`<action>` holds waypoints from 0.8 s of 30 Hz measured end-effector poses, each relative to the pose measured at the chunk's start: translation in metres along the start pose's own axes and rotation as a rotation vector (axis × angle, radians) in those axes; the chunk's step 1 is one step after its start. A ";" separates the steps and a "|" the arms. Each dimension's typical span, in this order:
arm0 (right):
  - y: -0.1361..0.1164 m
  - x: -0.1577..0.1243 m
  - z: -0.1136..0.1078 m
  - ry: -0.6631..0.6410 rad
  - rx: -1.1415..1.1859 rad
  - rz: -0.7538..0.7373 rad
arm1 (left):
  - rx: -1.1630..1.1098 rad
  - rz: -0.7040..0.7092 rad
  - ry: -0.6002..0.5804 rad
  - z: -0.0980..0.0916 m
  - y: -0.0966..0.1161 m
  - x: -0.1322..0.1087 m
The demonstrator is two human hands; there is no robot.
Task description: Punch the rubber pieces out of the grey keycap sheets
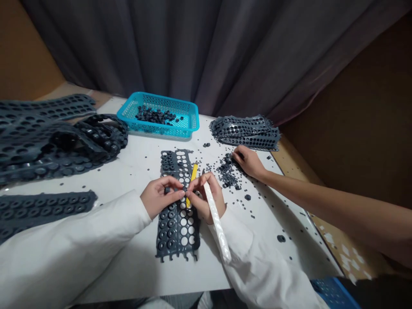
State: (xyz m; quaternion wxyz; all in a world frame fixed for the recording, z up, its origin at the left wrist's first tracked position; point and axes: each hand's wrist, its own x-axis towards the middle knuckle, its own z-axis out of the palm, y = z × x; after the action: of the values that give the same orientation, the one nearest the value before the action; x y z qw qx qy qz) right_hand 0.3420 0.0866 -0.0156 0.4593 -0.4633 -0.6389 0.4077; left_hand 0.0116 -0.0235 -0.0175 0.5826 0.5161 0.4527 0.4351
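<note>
At the middle of the white table (128, 266), a black rubber sheet (176, 231) lies lengthwise near to far: ring-shaped parts seated along its left side, holes mostly punched through on the right. Both hands sit over it and hide part of its middle. Left hand (161, 197): fingertips pinching a small black piece (184, 189); a black ring (167, 190) lies against its fingers. Right hand (203, 206): fingers grasping a white-handled tool (216, 219), dark tip pointing far, handle crossing the wrist; thumb and forefinger meet at the small piece. Yellow tool (193, 173) lies slanted across the sheet, partly behind the right fingers; any marking on it too small to read.

Surroundings: far left of centre, blue perforated basket (189, 128) containing black rings. Left, heaped black sheets (35, 124); near left, another ringed sheet (48, 206). Far right, a bundle of perforated sheets (246, 131). Right, a co-worker's hand (247, 161), fingers curled at a pile of black bits (228, 174); whether they grip one, cannot tell. Loose discs scattered around. Dark curtain (174, 47) behind.
</note>
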 end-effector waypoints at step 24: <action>-0.030 -0.020 0.039 -0.192 -0.684 -0.079 | 0.032 0.003 -0.016 -0.001 0.001 0.001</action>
State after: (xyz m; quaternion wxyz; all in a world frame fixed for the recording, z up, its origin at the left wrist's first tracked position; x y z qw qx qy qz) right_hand 0.3007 0.0558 -0.0007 0.2308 -0.5250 -0.7960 0.1938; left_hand 0.0104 -0.0227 -0.0166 0.5771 0.5293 0.4543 0.4247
